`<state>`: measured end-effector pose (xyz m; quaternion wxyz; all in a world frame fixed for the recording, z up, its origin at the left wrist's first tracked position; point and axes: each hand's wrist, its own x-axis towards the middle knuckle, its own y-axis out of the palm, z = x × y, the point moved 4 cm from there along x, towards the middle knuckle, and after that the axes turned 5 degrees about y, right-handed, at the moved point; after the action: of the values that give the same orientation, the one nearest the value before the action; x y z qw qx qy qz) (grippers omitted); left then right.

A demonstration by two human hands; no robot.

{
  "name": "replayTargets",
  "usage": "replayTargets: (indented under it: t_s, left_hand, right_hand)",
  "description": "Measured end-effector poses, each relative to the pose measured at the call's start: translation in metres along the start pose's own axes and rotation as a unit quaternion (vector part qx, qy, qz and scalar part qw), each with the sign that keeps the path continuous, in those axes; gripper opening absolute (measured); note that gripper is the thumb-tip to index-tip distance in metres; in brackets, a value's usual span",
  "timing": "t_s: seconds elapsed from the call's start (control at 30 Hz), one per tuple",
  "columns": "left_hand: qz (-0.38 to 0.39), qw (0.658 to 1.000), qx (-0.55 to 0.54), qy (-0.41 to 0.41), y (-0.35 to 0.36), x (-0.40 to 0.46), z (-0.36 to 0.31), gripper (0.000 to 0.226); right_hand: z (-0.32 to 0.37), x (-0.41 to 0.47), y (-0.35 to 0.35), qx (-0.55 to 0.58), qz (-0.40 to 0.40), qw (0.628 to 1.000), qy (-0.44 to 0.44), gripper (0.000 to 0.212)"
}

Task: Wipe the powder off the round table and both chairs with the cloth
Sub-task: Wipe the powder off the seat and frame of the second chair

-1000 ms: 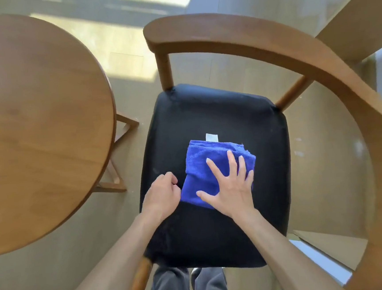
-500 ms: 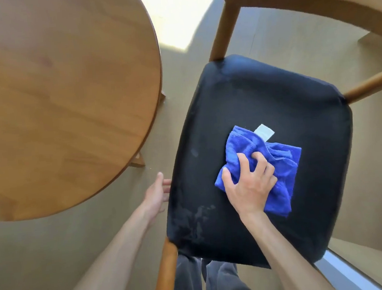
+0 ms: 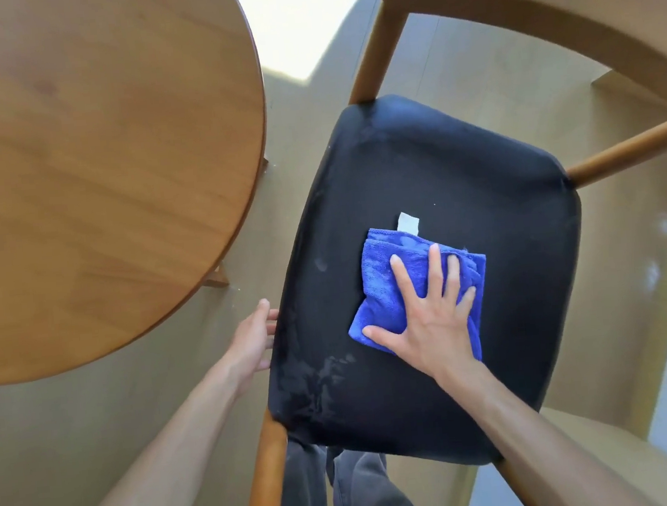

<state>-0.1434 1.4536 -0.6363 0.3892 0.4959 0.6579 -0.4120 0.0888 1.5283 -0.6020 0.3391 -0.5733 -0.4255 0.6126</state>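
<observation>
Blue cloth (image 3: 383,288) lies flat under my right hand (image 3: 431,325), fingers spread, pressing it onto the black chair seat (image 3: 457,169). My left hand (image 3: 251,340), relaxed and empty, rests at the seat's edge. Chair wiping underway; powder smears (image 3: 322,379) nearer me likely need the next pass.

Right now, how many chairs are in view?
1: the black-seated wooden chair right of the round table, with the right hand pressing the blue cloth on it. The second chair may be out of frame.
</observation>
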Motion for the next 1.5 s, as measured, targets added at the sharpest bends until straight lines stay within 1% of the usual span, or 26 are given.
replayTargets:
  t_s: [0.1,0.2,0.23,0.3,0.33,0.4,0.53,0.6,0.67,0.73,0.87,1.0,1.07,1.1,1.17,1.23,1.37,1.4,1.5]
  left_hand:
    - [0.007,1.000,0.006,-0.008,-0.001,0.000,-0.001,0.040]
    - [0.013,1.000,0.008,-0.012,0.000,-0.002,-0.003,0.040]
    - [0.014,1.000,0.006,-0.010,0.000,-0.003,-0.003,0.040]
    - [0.017,1.000,0.002,-0.007,0.002,-0.005,-0.004,0.041]
    - [0.020,1.000,0.001,-0.008,0.002,-0.005,-0.004,0.042]
    - [0.029,1.000,0.002,-0.008,0.000,-0.006,-0.004,0.044]
    - [0.047,0.999,-0.002,-0.012,-0.008,-0.003,-0.004,0.049]
    - [0.053,0.998,-0.005,-0.014,-0.011,-0.002,-0.004,0.053]
    - [0.057,0.998,-0.016,-0.016,-0.013,-0.001,-0.003,0.054]
    - [0.057,0.998,-0.033,-0.017,-0.013,-0.001,-0.003,0.055]
    - [0.049,0.998,-0.043,-0.011,-0.011,-0.003,-0.002,0.052]
    - [0.042,0.998,-0.044,-0.009,-0.008,-0.005,0.000,0.049]
    - [0.035,0.998,-0.045,-0.004,-0.007,-0.005,0.001,0.046]
    - [0.031,0.998,-0.047,-0.004,-0.006,-0.005,0.002,0.046]
    - [0.024,0.999,-0.044,0.000,-0.004,-0.005,0.003,0.045]
    - [0.018,0.999,-0.040,0.000,-0.005,-0.004,0.004,0.045]
    - [0.013,0.999,-0.037,-0.006,-0.005,-0.003,0.005,0.043]
    - [0.011,0.999,-0.038,-0.005,-0.005,-0.002,0.006,0.043]
    - [-0.004,0.999,-0.040,-0.010,-0.005,0.001,0.008,0.040]
  right_hand:
    - [-0.007,-0.010,0.001,0.019,-0.031,0.998,-0.055,0.102]
    - [-0.015,-0.015,0.003,-0.002,-0.047,0.994,-0.102,0.104]
    - [-0.017,-0.013,0.002,-0.014,-0.062,0.991,-0.114,0.099]
    - [-0.020,-0.005,-0.001,-0.027,-0.106,0.987,-0.120,0.078]
    - [-0.021,0.000,-0.002,-0.018,-0.125,0.986,-0.110,0.067]
    - [-0.015,0.003,-0.001,0.032,-0.140,0.987,-0.066,0.054]
    - [0.008,-0.008,0.012,0.115,-0.150,0.982,0.017,0.046]
    - [0.018,-0.016,0.015,0.133,-0.154,0.979,0.022,0.043]
    - [0.034,-0.033,0.019,0.133,-0.169,0.976,-0.020,0.039]
    - [0.055,-0.057,0.027,0.125,-0.171,0.973,-0.087,0.035]
    - [0.073,-0.089,0.039,0.129,-0.126,0.963,-0.198,0.036]
    - [0.075,-0.124,0.051,0.099,-0.066,0.924,-0.365,0.038]
    - [0.071,-0.124,0.053,0.064,-0.057,0.907,-0.412,0.041]
    - [0.068,-0.121,0.051,0.051,-0.066,0.903,-0.422,0.041]
    - [0.063,-0.113,0.047,0.041,-0.088,0.902,-0.421,0.030]
    - [0.061,-0.107,0.047,0.044,-0.102,0.905,-0.411,0.040]
    - [0.063,-0.097,0.044,0.043,-0.112,0.898,-0.422,0.037]
    - [0.062,-0.088,0.042,0.059,-0.115,0.904,-0.409,0.038]
    - [0.054,-0.051,0.023,0.105,-0.135,0.928,-0.329,0.039]
